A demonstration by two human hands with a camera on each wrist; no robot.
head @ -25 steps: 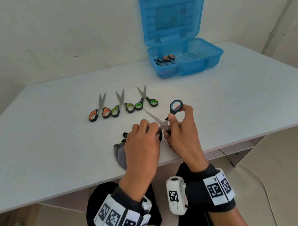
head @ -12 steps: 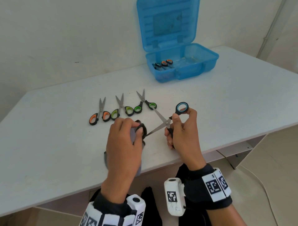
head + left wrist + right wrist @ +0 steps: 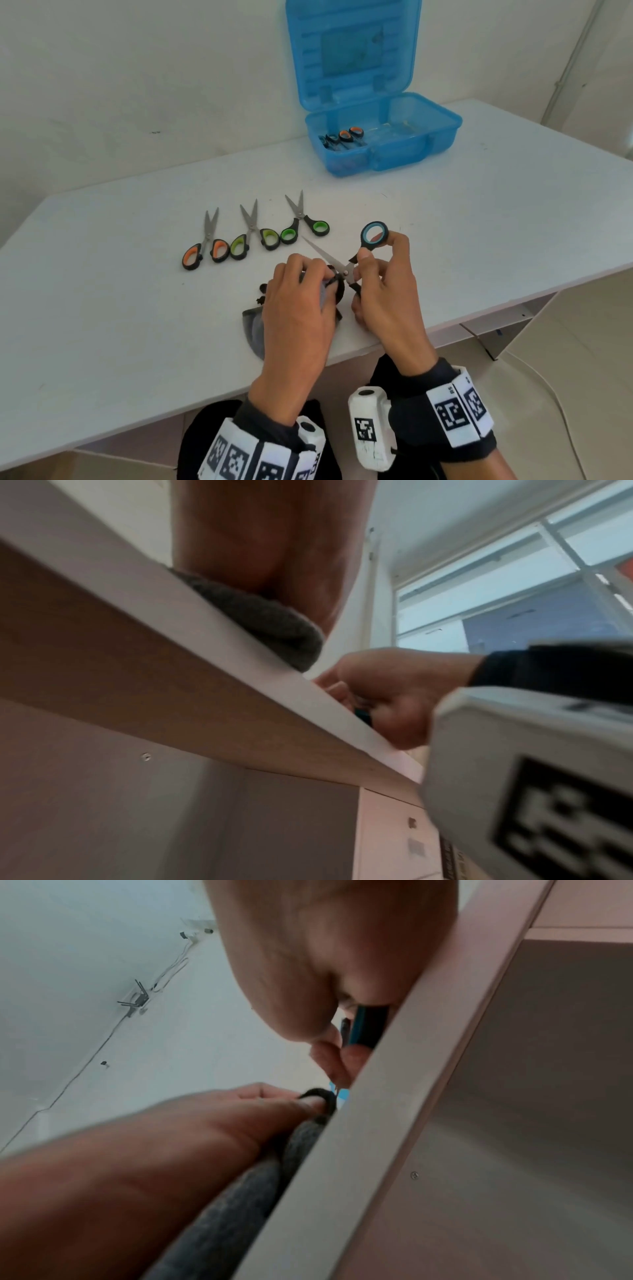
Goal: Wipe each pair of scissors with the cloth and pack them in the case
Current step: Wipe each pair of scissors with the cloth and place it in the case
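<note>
My right hand (image 3: 380, 274) holds a pair of blue-handled scissors (image 3: 373, 236) spread wide, one blue ring raised, one blade pointing up-left. My left hand (image 3: 301, 291) pinches the grey cloth (image 3: 255, 329) around the other blade, close to the pivot. The cloth's tail lies on the table (image 3: 102, 308) at its near edge; the right wrist view shows it as a grey cloth (image 3: 301, 1139) under my left thumb. Three more scissors lie in a row: an orange-handled pair (image 3: 205, 250), a lime-handled pair (image 3: 251, 236) and a green-handled pair (image 3: 305, 226). The blue case (image 3: 411, 150) stands with its lid up at the back.
Inside the case, at its left end, lie packed scissors (image 3: 342, 137) with orange and dark handles. A wall runs behind the table. The table's near edge (image 3: 240, 647) is right under my wrists, with a cabinet below it.
My left hand slid the cloth out along the blade to the left, then back in to the pivot. The right hand kept hold of the scissors, spread wide.
</note>
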